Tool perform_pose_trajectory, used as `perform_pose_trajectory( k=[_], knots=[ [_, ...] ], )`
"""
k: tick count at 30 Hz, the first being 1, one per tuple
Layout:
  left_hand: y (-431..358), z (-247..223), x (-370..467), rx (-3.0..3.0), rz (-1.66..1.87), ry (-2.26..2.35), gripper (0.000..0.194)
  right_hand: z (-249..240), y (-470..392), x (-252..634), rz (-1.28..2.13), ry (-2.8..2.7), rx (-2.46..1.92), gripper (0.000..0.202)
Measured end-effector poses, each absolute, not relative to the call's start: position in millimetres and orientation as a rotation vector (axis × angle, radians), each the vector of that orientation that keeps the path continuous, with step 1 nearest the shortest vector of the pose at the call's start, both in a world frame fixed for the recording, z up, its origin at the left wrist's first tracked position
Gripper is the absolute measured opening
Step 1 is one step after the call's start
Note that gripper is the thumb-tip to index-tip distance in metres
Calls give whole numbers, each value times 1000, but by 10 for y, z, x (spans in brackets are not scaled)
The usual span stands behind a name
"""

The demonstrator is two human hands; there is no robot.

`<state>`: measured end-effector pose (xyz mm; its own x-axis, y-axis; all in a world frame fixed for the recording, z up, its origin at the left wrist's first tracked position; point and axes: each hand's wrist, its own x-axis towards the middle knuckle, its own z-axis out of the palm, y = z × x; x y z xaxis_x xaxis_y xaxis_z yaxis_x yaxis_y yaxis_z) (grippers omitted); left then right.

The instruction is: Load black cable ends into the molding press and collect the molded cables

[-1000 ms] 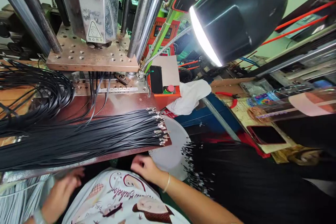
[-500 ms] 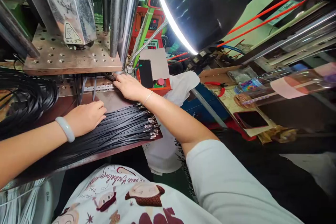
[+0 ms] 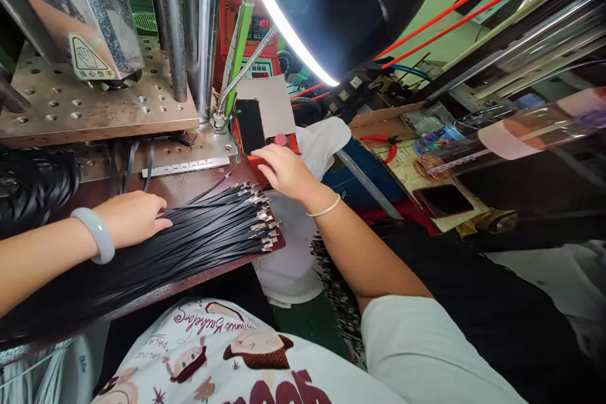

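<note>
Black cables lie in a bundle on a reddish board before a press, long axis running left to right, metal tips rightward. The left hand, nearer, touches them, its grip unclear; the right hand, loosely open, hovers past the tips near a phone.

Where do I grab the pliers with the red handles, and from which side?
Probably best by both red handles of the pliers, from the left: they splay out left and towards you, while the dark head sits at the right.
</note>
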<state>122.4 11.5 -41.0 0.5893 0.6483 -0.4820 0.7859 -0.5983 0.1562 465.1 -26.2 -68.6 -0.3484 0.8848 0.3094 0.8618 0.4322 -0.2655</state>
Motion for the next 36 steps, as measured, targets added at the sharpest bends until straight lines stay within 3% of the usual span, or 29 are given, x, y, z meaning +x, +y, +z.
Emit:
perform_pose_trajectory(
  k=[4,9,13,17,23,27,31,33,36],
  knots=[
    [136,-397,1208,2439,-369,1159,32,-703,-567,4877,106,-2085,-1514,29],
    [292,-208,1259,2106,-432,1081,41,-654,-741,4943,98,-1971,-1532,24],
    [379,-73,1410,1831,-187,939,42,-505,-789,4717,35,-1847,-1478,20],
    [421,-167,1516,1688,-234,979,46,-311,-833,4286,-60,-1704,-1354,18],
    [488,-239,1529,2088,-242,1027,46,-292,-651,3712,45,-1975,-1186,32],
    [420,-137,1484,2074,-253,865,48,-433,-429,3498,-84,-2373,-1250,34],
    [364,-19,1248,2372,249,989,51,-506,-283,3499,-113,-2424,-1491,35],
    [358,29,1153,2560,487,984,47,-505,-204,3485,-50,-2394,-1352,35],
    [358,52,1161,2617,376,586,40,-504,-15,3368,198,-2495,-942,29]
  ],
)
